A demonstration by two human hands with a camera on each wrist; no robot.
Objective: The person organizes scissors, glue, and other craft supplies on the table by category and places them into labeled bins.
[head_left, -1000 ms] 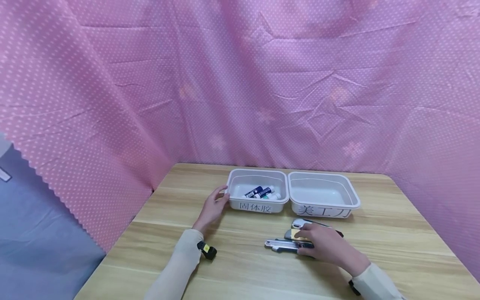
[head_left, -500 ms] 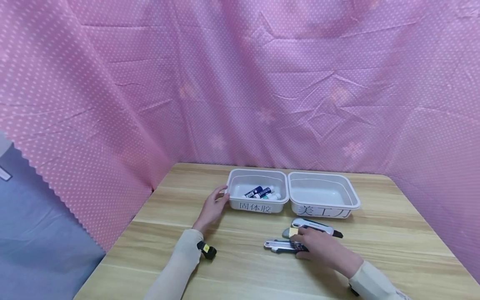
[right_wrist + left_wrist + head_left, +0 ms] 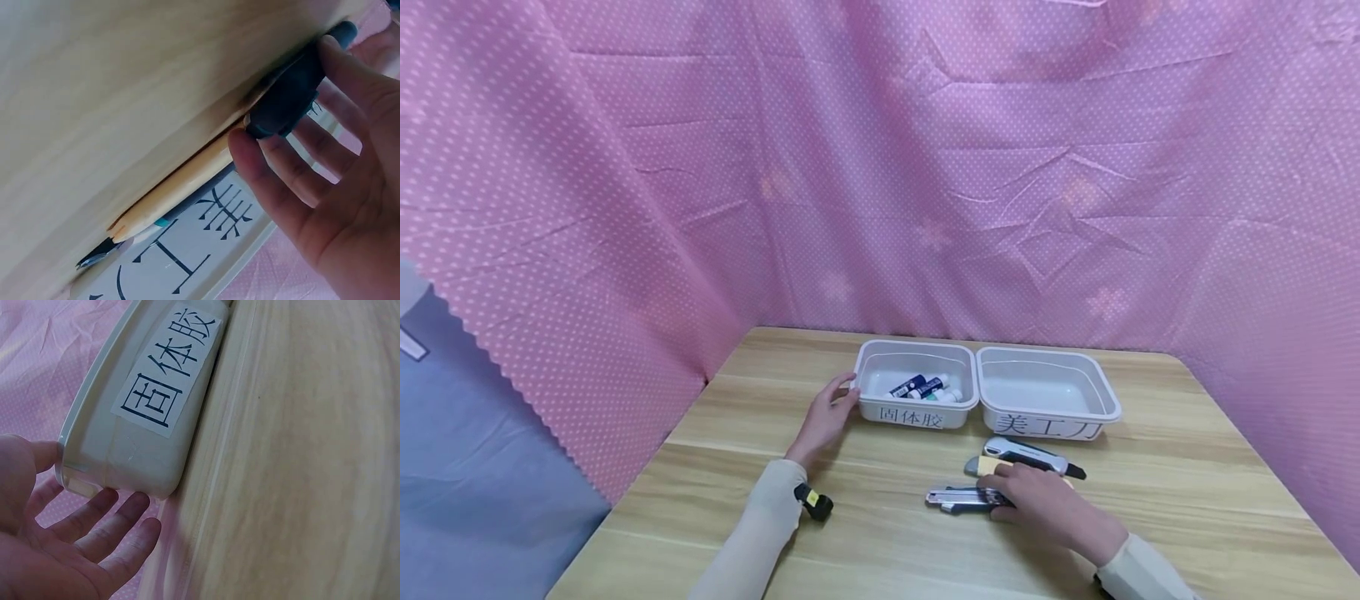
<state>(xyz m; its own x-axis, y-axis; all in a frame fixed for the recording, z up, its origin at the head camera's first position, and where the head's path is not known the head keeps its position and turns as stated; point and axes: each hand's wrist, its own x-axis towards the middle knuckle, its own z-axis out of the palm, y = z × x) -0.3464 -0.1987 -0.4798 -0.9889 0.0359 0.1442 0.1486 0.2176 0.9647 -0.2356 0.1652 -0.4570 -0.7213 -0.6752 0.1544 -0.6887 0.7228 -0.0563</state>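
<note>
Right fingers (image 3: 255,164) pinch dark cutter (image 3: 284,103), yellow cutter (image 3: 178,189) adjacent; left fingers (image 3: 107,537) straight against bin (image 3: 137,464).

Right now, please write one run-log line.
left hand: touches glue-stick box; right hand: grips dark utility knife; yellow utility knife: on table

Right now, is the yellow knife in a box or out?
Out: the yellow knife lies on the table in front of the right box, partly hidden by the right hand.

The right box (image 3: 1037,385), beside the left box (image 3: 917,358), stands behind the knives (image 3: 1026,454).
</note>
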